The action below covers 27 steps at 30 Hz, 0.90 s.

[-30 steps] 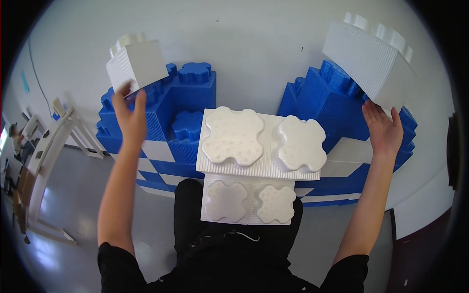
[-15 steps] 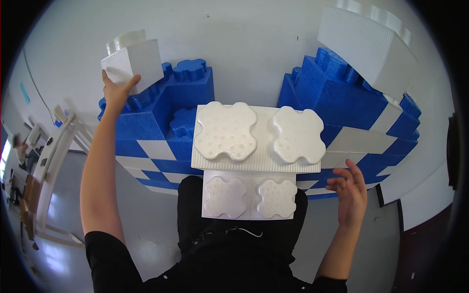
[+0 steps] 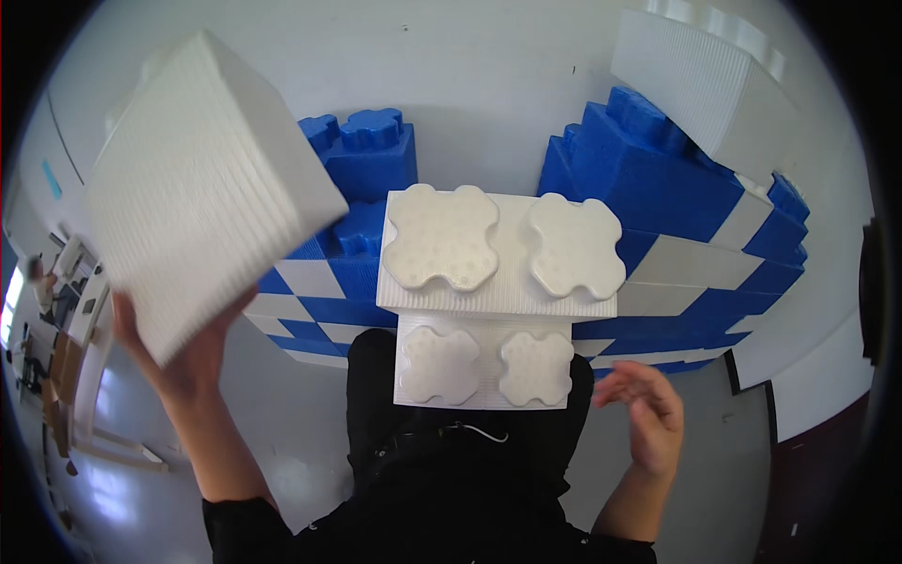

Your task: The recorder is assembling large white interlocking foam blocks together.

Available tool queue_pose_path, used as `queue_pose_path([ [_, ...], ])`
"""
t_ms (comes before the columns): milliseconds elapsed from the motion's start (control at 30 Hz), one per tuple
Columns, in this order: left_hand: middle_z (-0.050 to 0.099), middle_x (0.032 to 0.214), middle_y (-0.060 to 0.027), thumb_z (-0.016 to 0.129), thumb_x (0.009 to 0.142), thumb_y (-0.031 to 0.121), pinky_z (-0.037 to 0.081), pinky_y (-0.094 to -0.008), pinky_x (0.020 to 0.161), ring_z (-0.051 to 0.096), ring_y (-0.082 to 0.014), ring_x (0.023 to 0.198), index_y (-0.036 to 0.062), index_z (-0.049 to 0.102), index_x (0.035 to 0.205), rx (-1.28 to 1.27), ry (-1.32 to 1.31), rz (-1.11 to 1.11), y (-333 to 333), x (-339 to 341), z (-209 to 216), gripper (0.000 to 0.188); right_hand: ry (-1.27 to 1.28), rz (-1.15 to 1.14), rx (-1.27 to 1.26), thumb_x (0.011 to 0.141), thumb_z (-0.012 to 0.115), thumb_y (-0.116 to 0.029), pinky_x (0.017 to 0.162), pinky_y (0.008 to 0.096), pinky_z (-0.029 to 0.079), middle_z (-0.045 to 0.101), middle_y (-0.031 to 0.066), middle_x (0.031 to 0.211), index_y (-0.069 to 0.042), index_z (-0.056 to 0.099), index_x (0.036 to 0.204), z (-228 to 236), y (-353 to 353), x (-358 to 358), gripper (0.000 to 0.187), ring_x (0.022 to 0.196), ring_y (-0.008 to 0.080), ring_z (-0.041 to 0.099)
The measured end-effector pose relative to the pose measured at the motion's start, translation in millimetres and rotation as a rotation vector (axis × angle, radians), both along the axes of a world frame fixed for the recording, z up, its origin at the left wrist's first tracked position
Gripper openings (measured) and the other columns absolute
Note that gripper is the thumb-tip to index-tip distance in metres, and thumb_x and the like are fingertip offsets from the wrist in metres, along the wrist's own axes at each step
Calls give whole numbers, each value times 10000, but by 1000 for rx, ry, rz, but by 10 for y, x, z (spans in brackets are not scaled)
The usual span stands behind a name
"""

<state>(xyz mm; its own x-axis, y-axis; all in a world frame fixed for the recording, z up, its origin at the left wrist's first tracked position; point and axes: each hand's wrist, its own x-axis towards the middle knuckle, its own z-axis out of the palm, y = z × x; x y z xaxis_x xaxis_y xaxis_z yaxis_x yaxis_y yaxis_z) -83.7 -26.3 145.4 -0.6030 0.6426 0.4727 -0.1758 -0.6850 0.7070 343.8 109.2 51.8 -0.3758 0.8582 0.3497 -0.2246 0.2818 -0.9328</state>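
My left hand (image 3: 183, 348) grips a large white building block (image 3: 202, 179) by its lower end, thumb on one side and fingers on the other. The block hangs tilted in the air at the left, close to the camera, and hides part of the blue stack behind it. My right hand (image 3: 648, 414) is raised beside my right leg, empty, with its fingers loosely curled and apart. In front of me, a wide white block (image 3: 512, 240) with clover-shaped studs sits above a pair of smaller white studded blocks (image 3: 486, 362) over my lap.
A wall of blue and white blocks (image 3: 686, 273) curves around me. Blue studded blocks (image 3: 371, 155) top its left part, and another white block (image 3: 700, 89) rests high at the right. Further left are a white table (image 3: 94, 320) and a person (image 3: 42, 282).
My left hand has lifted the white block off the blue blocks and drawn it nearer, tilting it. My right hand has dropped lower and slightly inward.
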Motion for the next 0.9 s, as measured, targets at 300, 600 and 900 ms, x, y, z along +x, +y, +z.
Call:
queue_pose_path([
  [300,355,1506,-195,789,760,390,256,-535,1149,331,-370,1396,20,253,1496,-378,767,-201,-456,699,-1233,983,28,682,-356,937,579,-195,1132,379,276,418,173,1466,19,223,1517,-280,-354,-559,713,1361,256,396],
  [600,109,1571,-308,891,659,399,117,-520,1183,90,-517,1449,34,-140,1524,-352,1443,-289,68,1158,-1142,1394,-4,448,-277,822,682,-92,1144,375,266,378,153,1509,41,280,1499,-412,-181,156,798,1397,247,361],
  [900,-208,1499,-402,785,718,578,90,-478,1189,-77,-516,1440,-77,-239,1449,-222,1143,-711,710,1409,-1387,1419,109,624,-279,736,806,-281,1116,399,324,344,161,1521,71,195,1505,-1047,-5,755,1043,1386,253,363],
])
